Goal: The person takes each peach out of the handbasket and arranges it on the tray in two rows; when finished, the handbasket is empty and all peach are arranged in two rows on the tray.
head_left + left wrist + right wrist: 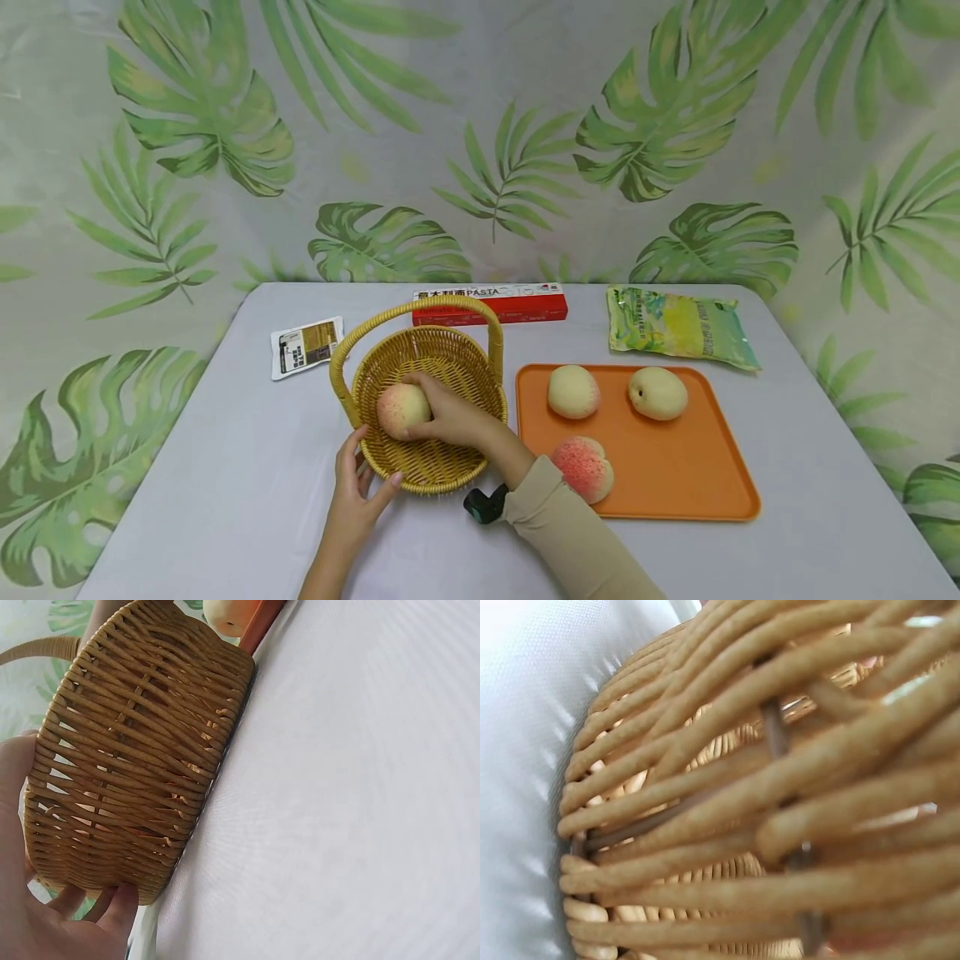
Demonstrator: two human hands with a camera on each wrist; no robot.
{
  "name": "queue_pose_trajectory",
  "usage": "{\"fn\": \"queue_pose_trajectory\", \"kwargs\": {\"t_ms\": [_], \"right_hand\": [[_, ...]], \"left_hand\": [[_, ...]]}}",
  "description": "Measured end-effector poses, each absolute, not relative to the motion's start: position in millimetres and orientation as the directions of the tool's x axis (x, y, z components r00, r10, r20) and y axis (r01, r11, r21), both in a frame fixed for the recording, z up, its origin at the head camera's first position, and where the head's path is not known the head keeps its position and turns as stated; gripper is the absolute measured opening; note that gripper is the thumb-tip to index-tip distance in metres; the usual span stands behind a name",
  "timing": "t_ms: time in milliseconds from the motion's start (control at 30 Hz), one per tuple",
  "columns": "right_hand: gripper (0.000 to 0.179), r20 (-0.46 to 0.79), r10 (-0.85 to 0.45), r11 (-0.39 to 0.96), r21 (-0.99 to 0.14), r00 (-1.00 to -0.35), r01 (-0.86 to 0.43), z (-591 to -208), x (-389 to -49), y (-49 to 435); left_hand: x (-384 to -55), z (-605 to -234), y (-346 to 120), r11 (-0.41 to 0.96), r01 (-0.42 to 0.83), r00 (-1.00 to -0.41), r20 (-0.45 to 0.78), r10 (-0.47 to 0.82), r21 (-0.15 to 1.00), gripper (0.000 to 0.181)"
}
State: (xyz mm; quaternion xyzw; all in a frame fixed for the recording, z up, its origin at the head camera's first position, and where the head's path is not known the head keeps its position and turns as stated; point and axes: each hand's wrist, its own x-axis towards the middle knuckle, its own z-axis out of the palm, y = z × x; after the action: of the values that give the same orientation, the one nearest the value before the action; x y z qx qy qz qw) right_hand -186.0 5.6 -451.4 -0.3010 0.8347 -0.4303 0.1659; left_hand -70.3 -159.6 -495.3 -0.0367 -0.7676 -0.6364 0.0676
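Observation:
A yellow-brown wicker basket (pixel 457 486) with a tall arched handle stands left of the table's middle. Inside it, my right hand (pixel 448 414) grips a pale peach (pixel 402 411) with a pink blush, fingers on its far side and thumb on its near side. At the basket's near-left edge, my left hand (pixel 356 487) holds the basket. The left wrist view shows its fingers (pixel 120 911) against the woven side and the thumb at the rim. Woven strands (pixel 705 780) fill the right wrist view and hide the right hand there.
To the right lies an orange tray (pixel 675 475) with two pale peaches (pixel 573 392) (pixel 657 393) and a redder peach (pixel 583 469) beside the right forearm. Behind are a red pasta box (pixel 517 312), a green-yellow bag (pixel 678 325) and a small white-edged packet (pixel 306 347).

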Motion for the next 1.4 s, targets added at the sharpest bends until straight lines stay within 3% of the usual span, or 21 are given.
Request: {"fn": "queue_pose_trajectory", "kwargs": {"t_ms": [600, 933, 1233, 1400], "right_hand": [[0.07, 0.019, -0.645, 0.47, -0.778, -0.764, -0.416, -441, -182, 10], [0.068, 0.234, -0.607, 0.33, -0.795, -0.759, -0.508, -418, -164, 24], [0.075, 0.353, -0.499, 0.099, -0.884, -0.792, -0.457, -383, -133, 63], [0.08, 0.407, -0.405, 0.077, -0.877, -0.819, -0.474, -357, -113, 94]], "left_hand": [[-71, -495, -160, 0.185, 0.124, -0.99, 0.134, -0.04, 0.975, 0.078], [-71, -496, -160, 0.18, 0.118, -0.991, 0.126, -0.036, 0.977, 0.08], [-64, -469, -152, 0.184, 0.114, -0.992, 0.123, -0.037, 0.976, 0.077], [-62, -463, -151, 0.191, 0.091, -0.994, 0.099, -0.034, 0.977, 0.076]]}}
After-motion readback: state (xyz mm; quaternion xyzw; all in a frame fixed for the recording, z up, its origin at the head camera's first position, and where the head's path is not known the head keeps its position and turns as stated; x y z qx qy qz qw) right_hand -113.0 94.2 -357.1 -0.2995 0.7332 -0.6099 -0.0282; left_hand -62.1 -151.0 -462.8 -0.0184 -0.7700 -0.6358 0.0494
